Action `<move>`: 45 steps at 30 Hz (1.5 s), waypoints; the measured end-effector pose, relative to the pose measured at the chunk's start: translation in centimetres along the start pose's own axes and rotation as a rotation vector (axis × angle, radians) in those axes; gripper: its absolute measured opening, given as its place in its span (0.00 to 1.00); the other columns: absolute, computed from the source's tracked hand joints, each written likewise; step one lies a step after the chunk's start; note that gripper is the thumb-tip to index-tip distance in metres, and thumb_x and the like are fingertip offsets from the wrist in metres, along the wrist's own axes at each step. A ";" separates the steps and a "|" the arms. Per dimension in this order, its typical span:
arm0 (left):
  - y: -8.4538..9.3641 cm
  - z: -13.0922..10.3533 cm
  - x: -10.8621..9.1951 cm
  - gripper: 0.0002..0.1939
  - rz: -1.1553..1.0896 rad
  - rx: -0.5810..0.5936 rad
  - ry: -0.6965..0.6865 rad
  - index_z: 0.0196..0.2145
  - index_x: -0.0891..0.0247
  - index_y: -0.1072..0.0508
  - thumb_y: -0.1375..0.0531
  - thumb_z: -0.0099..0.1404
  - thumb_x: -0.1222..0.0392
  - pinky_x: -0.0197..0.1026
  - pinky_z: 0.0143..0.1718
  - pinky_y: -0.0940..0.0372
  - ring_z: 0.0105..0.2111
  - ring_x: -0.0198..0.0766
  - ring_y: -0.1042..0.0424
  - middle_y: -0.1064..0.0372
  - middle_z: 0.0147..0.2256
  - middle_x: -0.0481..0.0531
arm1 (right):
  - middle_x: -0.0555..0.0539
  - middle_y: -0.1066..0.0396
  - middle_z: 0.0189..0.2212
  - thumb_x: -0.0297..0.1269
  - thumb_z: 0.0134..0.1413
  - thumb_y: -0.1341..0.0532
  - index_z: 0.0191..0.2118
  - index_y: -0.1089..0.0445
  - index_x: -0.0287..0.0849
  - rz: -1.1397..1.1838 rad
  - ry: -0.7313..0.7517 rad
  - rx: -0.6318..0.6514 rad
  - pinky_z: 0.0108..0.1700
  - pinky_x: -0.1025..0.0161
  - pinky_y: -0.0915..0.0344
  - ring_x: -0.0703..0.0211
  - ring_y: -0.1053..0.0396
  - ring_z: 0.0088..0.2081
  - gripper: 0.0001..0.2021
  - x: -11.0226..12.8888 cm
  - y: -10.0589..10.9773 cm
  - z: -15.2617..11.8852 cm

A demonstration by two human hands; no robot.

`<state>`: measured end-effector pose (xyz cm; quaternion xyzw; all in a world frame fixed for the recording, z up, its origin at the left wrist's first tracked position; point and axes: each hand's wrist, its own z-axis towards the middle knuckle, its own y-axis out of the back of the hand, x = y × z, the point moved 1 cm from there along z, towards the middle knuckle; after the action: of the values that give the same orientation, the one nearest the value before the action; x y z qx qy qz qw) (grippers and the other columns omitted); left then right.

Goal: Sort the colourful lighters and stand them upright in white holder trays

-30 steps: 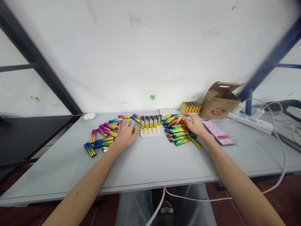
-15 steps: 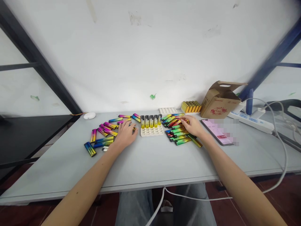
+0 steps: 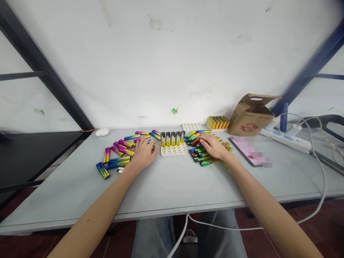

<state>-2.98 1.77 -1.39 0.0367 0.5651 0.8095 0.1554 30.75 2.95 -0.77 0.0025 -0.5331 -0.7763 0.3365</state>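
Lighters (image 3: 118, 165) lie beneath the left hand (image 3: 143, 152), fingers spread, and right hand (image 3: 215, 146), grip unclear. Red print (image 3: 249, 127) on the box (image 3: 259, 120) is illegible.

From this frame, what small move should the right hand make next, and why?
Probably close the right hand on one of the colourful lighters heaped under it: the hand lies over them, whether holding one is unclear, and the central white tray has open holes nearer the person than its upright lighters.

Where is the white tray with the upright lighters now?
In the head view, the white tray sits near the middle, between the left hand and the right hand, with loose lighters on both sides.
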 end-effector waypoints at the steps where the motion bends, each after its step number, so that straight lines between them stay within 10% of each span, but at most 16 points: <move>1: 0.0 0.0 0.0 0.19 0.001 0.001 0.001 0.48 0.62 0.28 0.52 0.68 0.54 0.61 0.61 0.49 0.62 0.55 0.45 0.35 0.54 0.63 | 0.42 0.29 0.53 0.45 0.66 0.53 0.52 0.28 0.46 -0.009 -0.006 0.002 0.60 0.44 0.43 0.46 0.37 0.58 0.20 -0.1 0.0 0.0; 23: -0.1 -0.5 -1.6 0.21 -0.027 0.033 -0.026 0.49 0.65 0.30 0.58 0.70 0.60 0.63 0.63 0.56 0.59 0.50 0.40 0.33 0.53 0.63 | 0.42 0.26 0.47 0.43 0.66 0.52 0.45 0.26 0.42 -0.005 0.052 0.010 0.58 0.49 0.41 0.48 0.34 0.54 0.19 0.2 -0.2 0.0; 31: 5.6 -1.5 3.6 0.21 -0.327 0.207 -0.094 0.54 0.53 0.29 0.51 0.69 0.47 0.49 0.54 0.36 0.56 0.47 0.34 0.32 0.56 0.51 | 0.41 0.27 0.48 0.45 0.66 0.52 0.44 0.26 0.42 -0.011 0.021 0.003 0.59 0.49 0.43 0.47 0.36 0.56 0.20 0.0 -0.4 0.0; 35: 8.6 -4.8 6.8 0.22 -0.232 0.368 -0.265 0.48 0.45 0.24 0.40 0.58 0.38 0.56 0.60 0.44 0.63 0.54 0.44 0.39 0.61 0.47 | 0.41 0.27 0.47 0.45 0.66 0.53 0.41 0.26 0.42 -0.024 0.009 0.010 0.57 0.50 0.41 0.47 0.34 0.54 0.20 0.2 -0.5 0.2; 41: 7.6 -7.4 6.9 0.15 -0.139 0.409 -0.251 0.44 0.46 0.22 0.44 0.65 0.43 0.66 0.63 0.58 0.65 0.55 0.48 0.38 0.61 0.47 | 0.41 0.28 0.49 0.46 0.66 0.53 0.43 0.27 0.42 -0.028 -0.016 0.003 0.59 0.49 0.44 0.46 0.37 0.57 0.20 0.3 -0.5 0.1; 45: 7.3 -6.3 4.7 0.15 -0.235 0.265 -0.271 0.46 0.50 0.25 0.44 0.66 0.46 0.60 0.64 0.52 0.55 0.46 0.33 0.27 0.49 0.48 | 0.40 0.28 0.49 0.45 0.66 0.53 0.43 0.27 0.42 -0.019 -0.018 0.004 0.58 0.49 0.42 0.47 0.36 0.56 0.19 0.2 -0.6 0.1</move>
<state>-10.44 -4.80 2.56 0.0992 0.6407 0.6921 0.3173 30.21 3.00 -1.16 0.0011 -0.5376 -0.7784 0.3243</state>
